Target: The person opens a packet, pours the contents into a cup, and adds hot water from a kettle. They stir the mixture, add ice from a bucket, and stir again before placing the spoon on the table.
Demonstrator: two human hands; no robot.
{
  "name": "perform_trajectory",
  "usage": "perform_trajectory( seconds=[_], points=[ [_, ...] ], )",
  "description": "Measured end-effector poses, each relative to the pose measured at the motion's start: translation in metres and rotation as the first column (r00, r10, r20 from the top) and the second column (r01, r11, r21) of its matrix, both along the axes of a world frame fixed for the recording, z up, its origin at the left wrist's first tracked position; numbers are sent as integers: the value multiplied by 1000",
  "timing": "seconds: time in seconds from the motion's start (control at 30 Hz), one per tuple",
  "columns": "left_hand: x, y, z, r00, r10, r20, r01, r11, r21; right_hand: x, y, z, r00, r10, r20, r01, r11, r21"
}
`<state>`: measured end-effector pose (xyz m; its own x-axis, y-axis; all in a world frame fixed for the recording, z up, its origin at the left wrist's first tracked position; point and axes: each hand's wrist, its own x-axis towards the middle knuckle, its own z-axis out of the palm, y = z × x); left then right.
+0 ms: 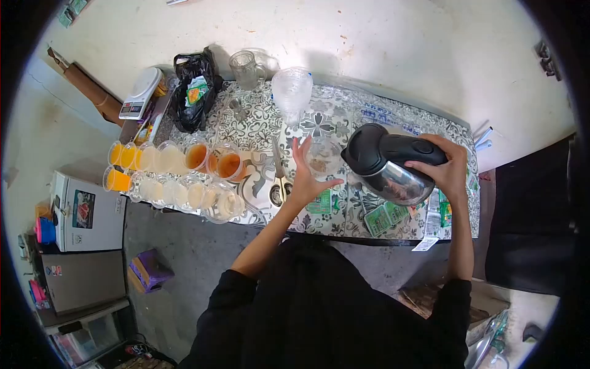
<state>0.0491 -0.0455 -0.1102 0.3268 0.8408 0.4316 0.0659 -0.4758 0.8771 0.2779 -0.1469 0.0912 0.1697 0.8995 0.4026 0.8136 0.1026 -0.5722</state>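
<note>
My right hand (453, 165) is wrapped round the black handle of an electric kettle (367, 150) with a see-through body. The kettle tilts left, its spout close to the rim of a clear plastic cup (327, 149). A little brownish stuff lies at the bottom of that cup. Beside the cup, my left hand (305, 183) is open, thumb and fingers spread in a wide curve along its near left side. Just left of this hand lie scissors (278, 169). Green sachets (384, 218) rest below the kettle, and another green sachet (319, 203) is near my left wrist.
Two rows of filled cups, some with orange drink (117, 180) or brown drink (228, 165), line the table's left side. At the back stand stacked clear cups (292, 89), a glass mug (244, 69), a black plastic bag (195, 92) and a kitchen scale (140, 92).
</note>
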Motion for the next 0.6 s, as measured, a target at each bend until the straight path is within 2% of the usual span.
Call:
perform_trajectory(
  seconds=[0.03, 0.07, 0.17, 0.23, 0.33, 0.4, 0.5, 0.6],
  points=[
    [2, 2, 0, 999, -31, 30, 32, 999, -23, -6, 4, 5, 999, 22, 24, -22, 1000, -16],
    [4, 3, -1, 981, -59, 182, 95, 976, -195, -12, 7, 12, 998, 31, 47, -28, 997, -71],
    [6, 11, -15, 990, -108, 93, 124, 973, -193, -18, 15, 17, 990, 76, 119, -67, 994, -82],
    [7, 13, -22, 986, -122, 110, 140, 974, -177, -21, 18, 20, 985, 94, 145, -82, 993, -90],
    [8, 14, -28, 987, -107, 122, 128, 976, -178, -25, 23, 21, 974, 120, 194, -103, 990, -95],
    [9, 14, -29, 996, -40, 77, 48, 993, -105, -27, 25, 23, 967, 126, 220, -108, 990, -93],
    [7, 13, -28, 992, -88, 95, 107, 972, -207, -29, 27, 27, 959, 143, 243, -113, 985, -134],
    [7, 14, -28, 993, -74, 97, 90, 982, -168, -30, 28, 28, 952, 160, 261, -130, 983, -129]
  ],
)
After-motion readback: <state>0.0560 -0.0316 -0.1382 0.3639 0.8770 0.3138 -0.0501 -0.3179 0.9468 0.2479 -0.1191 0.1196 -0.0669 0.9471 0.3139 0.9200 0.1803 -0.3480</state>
